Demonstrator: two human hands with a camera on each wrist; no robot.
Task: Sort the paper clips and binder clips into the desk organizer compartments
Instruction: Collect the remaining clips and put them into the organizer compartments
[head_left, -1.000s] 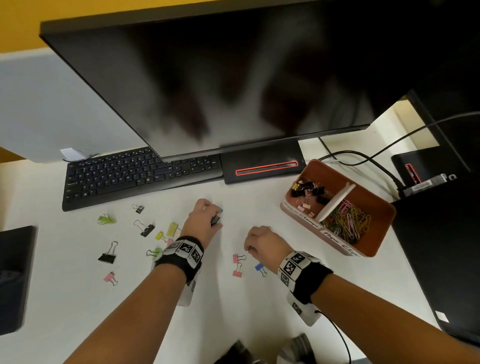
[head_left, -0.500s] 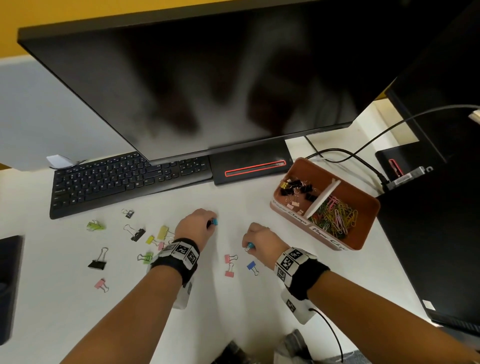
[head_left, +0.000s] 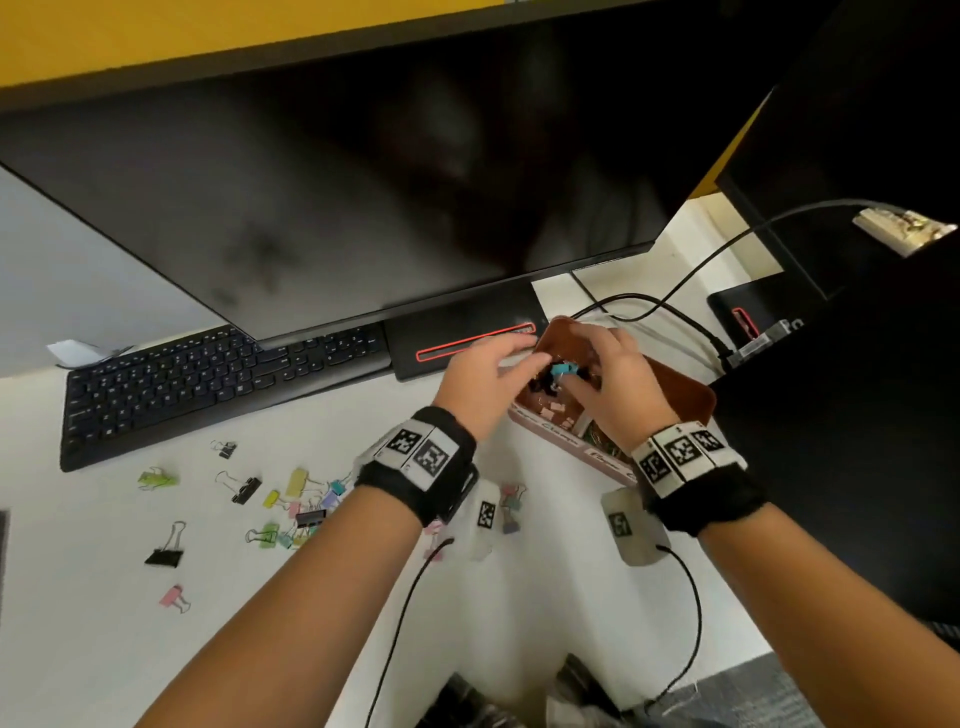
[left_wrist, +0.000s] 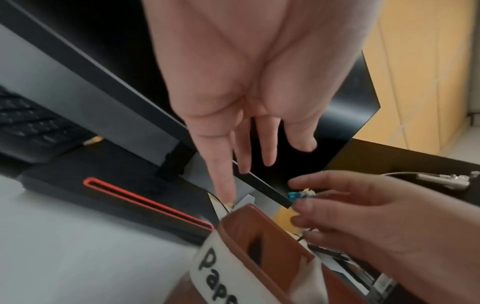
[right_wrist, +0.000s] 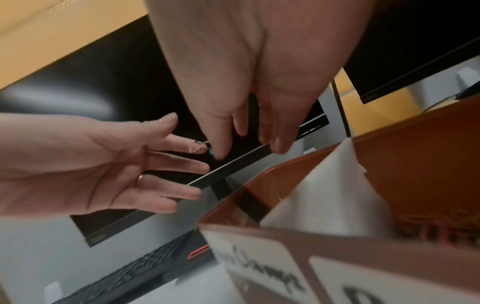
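Note:
Both hands hover over the left compartment of the brown desk organizer, which holds binder clips. My right hand pinches a small blue binder clip at its fingertips; the left wrist view shows the same blue binder clip. My left hand is beside it with straight, spread fingers and holds nothing. A white divider splits the organizer. Several loose coloured binder clips lie on the white desk at the left, among them a black one and a pink one.
A black keyboard lies at the back left, under a large dark monitor whose stand base is just left of the organizer. Cables run behind it. A black case borders the desk on the right.
Both hands lifted from the desk and moved right and back, to above the organizer. The left hand, curled round a blue clip before, now has straight, empty fingers.

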